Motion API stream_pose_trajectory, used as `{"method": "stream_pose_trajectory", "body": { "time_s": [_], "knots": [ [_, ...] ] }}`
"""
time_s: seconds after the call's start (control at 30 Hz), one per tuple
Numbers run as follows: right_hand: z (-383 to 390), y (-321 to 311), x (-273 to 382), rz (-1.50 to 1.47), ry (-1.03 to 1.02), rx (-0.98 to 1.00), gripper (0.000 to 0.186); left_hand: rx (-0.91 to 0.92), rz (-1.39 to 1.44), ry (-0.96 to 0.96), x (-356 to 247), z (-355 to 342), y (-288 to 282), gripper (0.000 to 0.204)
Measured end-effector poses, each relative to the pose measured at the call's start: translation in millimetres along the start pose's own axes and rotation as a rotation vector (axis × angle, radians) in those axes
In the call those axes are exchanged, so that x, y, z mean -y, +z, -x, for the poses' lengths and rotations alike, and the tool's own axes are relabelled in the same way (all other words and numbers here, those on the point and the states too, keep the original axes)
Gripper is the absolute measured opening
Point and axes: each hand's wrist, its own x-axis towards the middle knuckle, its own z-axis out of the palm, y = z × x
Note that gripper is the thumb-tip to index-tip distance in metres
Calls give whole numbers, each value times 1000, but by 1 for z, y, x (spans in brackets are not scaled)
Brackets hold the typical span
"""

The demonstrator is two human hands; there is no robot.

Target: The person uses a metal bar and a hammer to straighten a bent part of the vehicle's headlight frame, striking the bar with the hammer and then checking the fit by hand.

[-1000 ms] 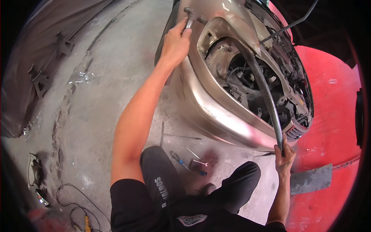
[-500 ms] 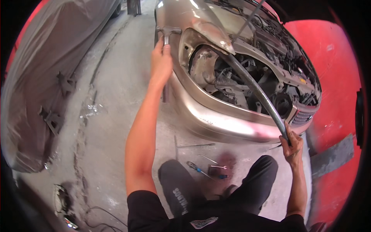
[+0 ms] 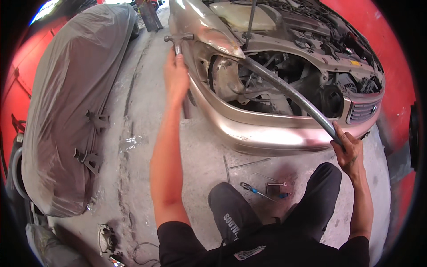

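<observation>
My left hand (image 3: pixel 177 75) grips a steel hammer (image 3: pixel 179 39) by its handle, its head beside the dented fender (image 3: pixel 209 31) of a beige car. My right hand (image 3: pixel 349 151) is closed round the lower end of a long metal bar (image 3: pixel 293 95). The bar runs diagonally over the open headlight cavity (image 3: pixel 269 75), its upper end at the fender's torn front corner. Below lies the car's front bumper (image 3: pixel 262 135), with the grille (image 3: pixel 361 111) at its right.
A covered vehicle (image 3: pixel 75 111) stands left, with jack stands (image 3: pixel 97 119) beside it. Screwdrivers (image 3: pixel 253 190), a wrench (image 3: pixel 276 184) and thin rods (image 3: pixel 247 163) lie on the floor between my knees and the bumper. A cable (image 3: pixel 142 249) lies lower left. A post (image 3: pixel 149 15) stands behind.
The view has swung up and left, showing more covered vehicle and engine bay. My left hand and hammer appear farther up and left; my right hand still holds the bar, now appearing more slanted.
</observation>
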Motion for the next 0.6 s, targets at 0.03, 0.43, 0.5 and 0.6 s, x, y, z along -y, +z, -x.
{"method": "stream_pose_trajectory", "body": {
  "time_s": [0.03,0.43,0.5,0.6],
  "knots": [
    [1,-1,0,-6,12,-11,70,36,-59,-3,-1,-2,-5,47],
    [8,2,1,-33,40,-41,70,-32,156,-89,-47,17,10,47],
    [7,-1,2,-20,33,-12,71,-78,202,-62,-42,19,7,48],
    [6,-1,3,-29,28,-21,70,78,-69,-79,-39,16,3,48]
  ]
}}
